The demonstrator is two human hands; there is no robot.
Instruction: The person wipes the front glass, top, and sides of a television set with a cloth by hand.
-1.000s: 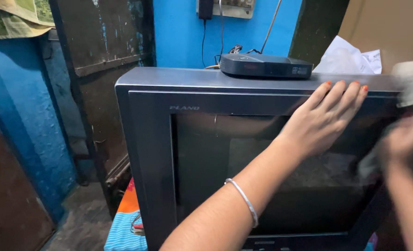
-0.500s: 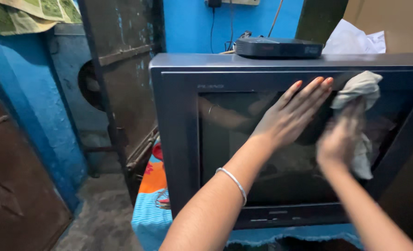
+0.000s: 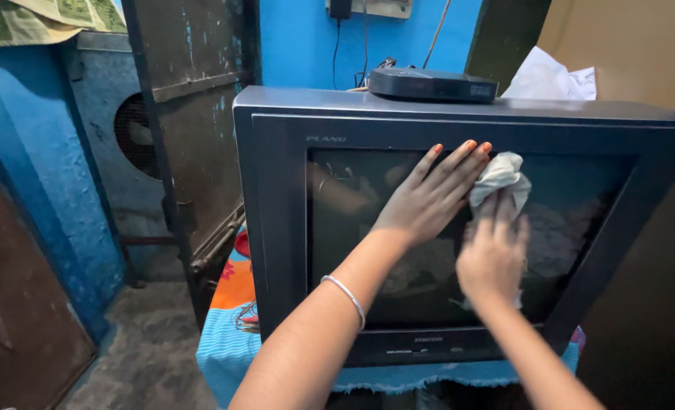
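Right, head view only, so one pass. We're standing at an old grey TV [image 3: 276,228] on a stand draped with a striped blue cloth [image 3: 227,353].

Left hand [image 3: 425,201] lies flat on the screen [image 3: 580,212], fingers spread and straight, holding nothing, just bracing. Thin bangle [image 3: 345,296] on that wrist.

Right hand [image 3: 493,254] is closed on a pale rag [image 3: 501,175], pressing it to the glass just beside the left fingertips. Rag bunches out above the knuckles; the hand is a bit blurred, so we can't say how tightly it's gripped.

On top of the TV: a black box [image 3: 432,83] near the back edge, cables running up the blue wall [image 3: 299,42]. White paper [image 3: 546,76] behind the right corner. Rusty metal door [image 3: 193,129] just left of the set.

Risks as we judge them:
- Both hands push on the screen; too hard and the set could shift back on the cloth or rock the stand.
- A jolt could slide the box on its cables.
- Dust still shows on the glass lower right; a dry bunched rag may smear it.
- Loose rag end could catch the left fingers.
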